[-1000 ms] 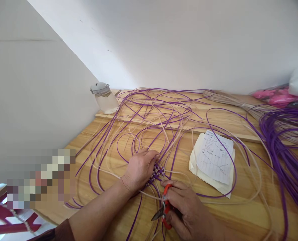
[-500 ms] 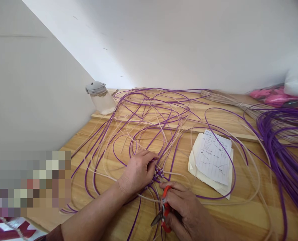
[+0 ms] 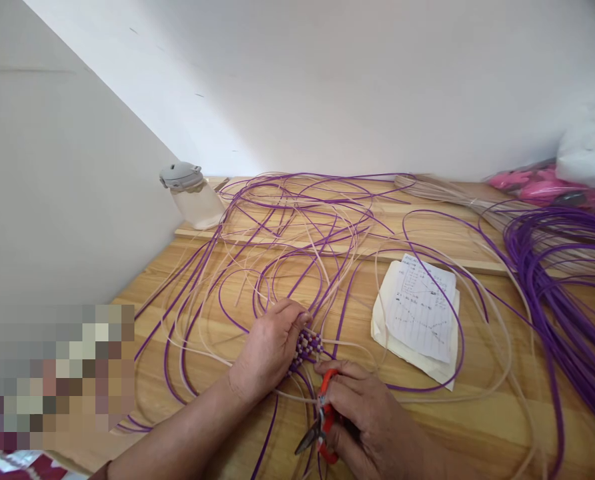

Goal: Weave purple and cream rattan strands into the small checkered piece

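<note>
A small woven piece [image 3: 308,343] in a purple and beige check sits on the wooden table, with long purple and beige strands running out from it. My left hand [image 3: 272,343] is closed on its left edge, thumb and fingers bent together. Beside its lower right corner, my right hand [image 3: 362,413] grips red-handled scissors [image 3: 328,417] in the palm, the dark blades pointing down and left. The right index finger reaches to the strands at the weave's lower edge; whether it pinches one I cannot tell.
Handwritten paper sheets [image 3: 420,313] lie right of the weave. A lidded clear container [image 3: 192,197] stands at the back left. Thick purple strands [image 3: 552,280] and a beige bundle [image 3: 442,190] occupy the right, near pink items [image 3: 542,183]. Loose loops spread toward the wall.
The whole view has shifted slightly. My left hand has eased back a little, and more of the checked weave shows. The scissors stay in my right hand.
</note>
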A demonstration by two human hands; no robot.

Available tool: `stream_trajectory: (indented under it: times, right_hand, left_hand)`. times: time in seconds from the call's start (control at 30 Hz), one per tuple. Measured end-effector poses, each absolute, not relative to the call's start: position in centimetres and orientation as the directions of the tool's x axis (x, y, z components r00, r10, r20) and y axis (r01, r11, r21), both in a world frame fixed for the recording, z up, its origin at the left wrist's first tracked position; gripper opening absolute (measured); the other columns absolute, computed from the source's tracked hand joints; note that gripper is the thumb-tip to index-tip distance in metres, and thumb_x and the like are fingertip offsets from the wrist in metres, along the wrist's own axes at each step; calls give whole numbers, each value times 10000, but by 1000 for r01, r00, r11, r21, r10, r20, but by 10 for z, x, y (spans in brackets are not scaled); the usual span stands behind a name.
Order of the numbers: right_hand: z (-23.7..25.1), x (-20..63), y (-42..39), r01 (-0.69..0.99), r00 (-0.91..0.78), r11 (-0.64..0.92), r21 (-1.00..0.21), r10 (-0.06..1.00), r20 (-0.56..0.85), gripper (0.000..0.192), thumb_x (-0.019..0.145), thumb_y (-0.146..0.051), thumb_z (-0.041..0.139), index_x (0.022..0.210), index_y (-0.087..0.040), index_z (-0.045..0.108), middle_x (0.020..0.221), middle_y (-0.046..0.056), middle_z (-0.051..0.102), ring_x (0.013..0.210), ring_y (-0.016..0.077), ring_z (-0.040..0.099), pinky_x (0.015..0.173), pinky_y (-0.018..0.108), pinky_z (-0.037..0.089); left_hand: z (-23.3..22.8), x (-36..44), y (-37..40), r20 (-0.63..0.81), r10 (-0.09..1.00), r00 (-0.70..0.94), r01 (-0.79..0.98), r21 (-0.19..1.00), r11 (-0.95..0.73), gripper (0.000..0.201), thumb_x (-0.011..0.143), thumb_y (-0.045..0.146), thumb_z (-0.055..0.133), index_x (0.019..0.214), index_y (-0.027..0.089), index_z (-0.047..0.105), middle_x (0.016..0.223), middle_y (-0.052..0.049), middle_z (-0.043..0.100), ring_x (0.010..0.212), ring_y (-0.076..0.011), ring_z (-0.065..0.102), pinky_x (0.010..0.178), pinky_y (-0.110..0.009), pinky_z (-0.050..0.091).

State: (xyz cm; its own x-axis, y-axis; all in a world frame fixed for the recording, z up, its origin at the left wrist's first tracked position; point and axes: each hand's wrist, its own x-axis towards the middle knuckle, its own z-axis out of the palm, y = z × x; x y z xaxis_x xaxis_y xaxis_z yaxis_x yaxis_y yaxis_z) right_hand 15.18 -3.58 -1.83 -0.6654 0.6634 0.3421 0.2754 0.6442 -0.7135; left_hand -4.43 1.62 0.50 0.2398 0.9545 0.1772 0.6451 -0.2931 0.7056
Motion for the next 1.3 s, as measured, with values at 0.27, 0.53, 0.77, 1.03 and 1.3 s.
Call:
stream_trajectory:
  times: [0.27,0.53,0.77,1.03,1.3]
  right_hand:
    - [-19,151,-33,246,-665,670,-700,642,380,86,840,-126,479,827,-203,443,783,23,566,846,178,518,783,295,427]
    - [-16,150,-34,262,-669,667,-698,646,367,82,869,-127,460,839,-204,459,791,32,579,854,186,536,790,310,426]
    - [-23,152,-34,247,-671,663,-707,643,369,125,806,-90,485,854,-205,471,806,32,581,882,192,537,804,304,428]
    - [-24,151,-32,218,-668,662,-717,637,385,109,828,-109,469,818,-206,419,764,16,535,797,172,487,773,302,412]
    - [-24,152,-35,226,-658,646,-730,653,375,178,725,-61,483,784,-204,394,748,11,496,781,172,462,804,317,392]
  left_hand:
    - [2,-46,12,134,963,235,639,725,-257,286,1004,330,386,991,244,658,906,-9,693,835,-145,642,767,-236,474]
    - [3,-45,14,117,962,248,707,657,-262,290,1002,311,380,914,212,639,898,-34,677,842,-162,624,782,-263,462]
    - [16,-45,12,152,968,200,696,674,-249,283,994,247,361,868,182,605,924,-73,625,870,-185,586,811,-305,451]
    - [22,-50,15,-65,997,48,234,971,52,294,964,382,458,989,168,658,685,-2,573,599,-113,485,568,-223,366]
    - [76,-32,5,130,988,-88,-87,987,-138,348,953,471,487,1102,186,619,597,32,492,488,-72,338,458,-187,229]
